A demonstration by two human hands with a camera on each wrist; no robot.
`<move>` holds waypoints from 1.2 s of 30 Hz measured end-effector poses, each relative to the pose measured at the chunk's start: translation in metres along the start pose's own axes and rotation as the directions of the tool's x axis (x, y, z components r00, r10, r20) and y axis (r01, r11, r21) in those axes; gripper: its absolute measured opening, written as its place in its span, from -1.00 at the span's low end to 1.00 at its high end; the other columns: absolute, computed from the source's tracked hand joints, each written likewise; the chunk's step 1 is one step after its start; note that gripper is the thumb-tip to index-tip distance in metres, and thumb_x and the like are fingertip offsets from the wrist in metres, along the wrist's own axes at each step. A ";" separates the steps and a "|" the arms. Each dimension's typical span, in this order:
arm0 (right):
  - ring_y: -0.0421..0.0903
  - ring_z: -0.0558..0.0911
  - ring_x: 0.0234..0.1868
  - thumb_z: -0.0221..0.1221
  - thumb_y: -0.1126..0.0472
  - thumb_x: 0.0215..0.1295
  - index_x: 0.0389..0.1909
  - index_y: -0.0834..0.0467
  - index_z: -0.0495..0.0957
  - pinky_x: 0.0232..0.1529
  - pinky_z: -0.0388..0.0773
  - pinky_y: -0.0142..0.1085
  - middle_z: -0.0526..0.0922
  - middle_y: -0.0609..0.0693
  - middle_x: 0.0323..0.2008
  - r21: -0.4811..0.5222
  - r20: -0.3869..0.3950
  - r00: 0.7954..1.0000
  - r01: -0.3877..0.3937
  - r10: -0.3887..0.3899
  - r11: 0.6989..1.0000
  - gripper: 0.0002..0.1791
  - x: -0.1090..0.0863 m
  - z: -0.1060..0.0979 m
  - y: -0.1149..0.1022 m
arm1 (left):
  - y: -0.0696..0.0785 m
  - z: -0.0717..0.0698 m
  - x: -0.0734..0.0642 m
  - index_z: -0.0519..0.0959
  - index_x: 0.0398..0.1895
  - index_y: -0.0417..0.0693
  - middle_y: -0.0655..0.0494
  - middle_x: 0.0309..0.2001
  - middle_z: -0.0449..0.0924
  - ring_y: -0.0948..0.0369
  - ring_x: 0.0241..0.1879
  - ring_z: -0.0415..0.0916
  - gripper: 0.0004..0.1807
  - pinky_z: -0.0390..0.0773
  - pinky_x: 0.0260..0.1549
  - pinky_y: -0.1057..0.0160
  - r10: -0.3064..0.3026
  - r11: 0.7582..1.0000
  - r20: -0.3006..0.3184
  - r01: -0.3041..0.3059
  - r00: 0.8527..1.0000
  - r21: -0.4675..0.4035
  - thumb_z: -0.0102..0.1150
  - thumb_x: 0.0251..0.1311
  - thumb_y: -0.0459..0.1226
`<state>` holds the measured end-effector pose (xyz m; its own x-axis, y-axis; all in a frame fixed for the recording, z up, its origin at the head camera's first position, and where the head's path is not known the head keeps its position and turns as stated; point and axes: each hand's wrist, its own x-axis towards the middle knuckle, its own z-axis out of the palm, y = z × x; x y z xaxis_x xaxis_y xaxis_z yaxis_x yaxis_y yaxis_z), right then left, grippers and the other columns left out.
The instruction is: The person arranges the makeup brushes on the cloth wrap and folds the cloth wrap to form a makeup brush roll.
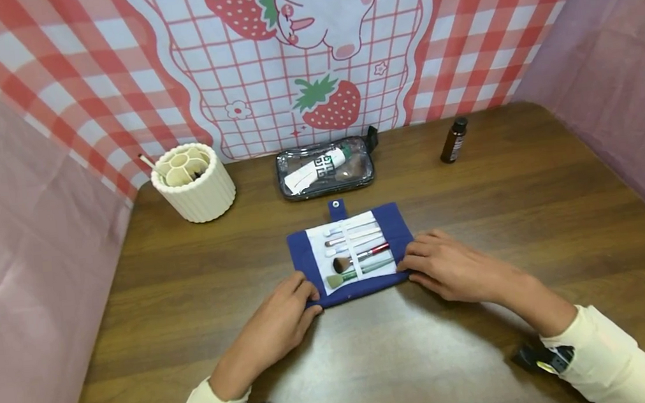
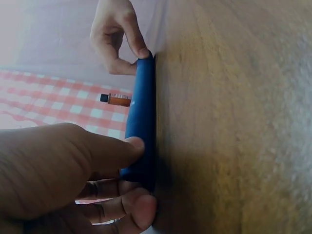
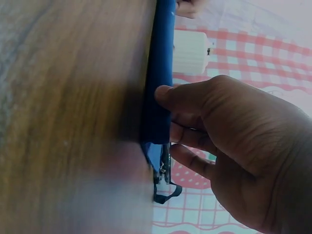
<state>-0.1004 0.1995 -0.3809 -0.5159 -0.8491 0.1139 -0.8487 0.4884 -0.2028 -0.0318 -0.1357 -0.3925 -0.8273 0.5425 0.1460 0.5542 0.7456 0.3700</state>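
A navy fabric makeup brush roll (image 1: 302, 254) lies spread on the table, its near edge folded into a thick rounded rim. White lining shows inside, where a white elastic band (image 1: 352, 250) crosses several brushes. Among them are a fluffy brush (image 1: 342, 264) with a red and dark handle and a green brush (image 1: 335, 281) nearest the fold. My left hand (image 1: 277, 311) pinches the fold's left end between thumb and fingers. At the right end, my right hand (image 1: 455, 270) grips it, with the thumb (image 3: 165, 93) pressed on the outer side. A snap tab (image 1: 337, 210) sticks out at the far edge.
Behind the roll lies a clear zip pouch (image 1: 328, 168) holding a white tube. A ribbed cream organizer (image 1: 194, 184) stands at the back left, and a small brown bottle (image 1: 454, 140) at the back right. A checked strawberry cloth (image 1: 265, 72) hangs behind the table.
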 end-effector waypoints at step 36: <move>-0.06 0.55 0.09 0.31 0.15 0.33 0.16 -0.01 0.57 -0.15 0.66 -0.14 0.51 -0.01 0.18 -0.102 0.010 1.000 -0.027 0.028 0.994 -0.62 0.000 -0.004 0.007 | -0.008 -0.001 0.004 0.62 -0.16 -0.11 0.09 -0.19 0.41 0.22 -0.26 0.40 -0.75 0.55 -0.26 0.21 -0.003 1.000 -0.030 0.004 1.000 0.030 0.44 0.18 -0.23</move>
<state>-0.1073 0.2035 -0.3786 -0.5384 -0.8369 0.0986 -0.8419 0.5292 -0.1055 -0.0395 -0.1399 -0.3939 -0.8314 0.5282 0.1725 0.5534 0.7589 0.3432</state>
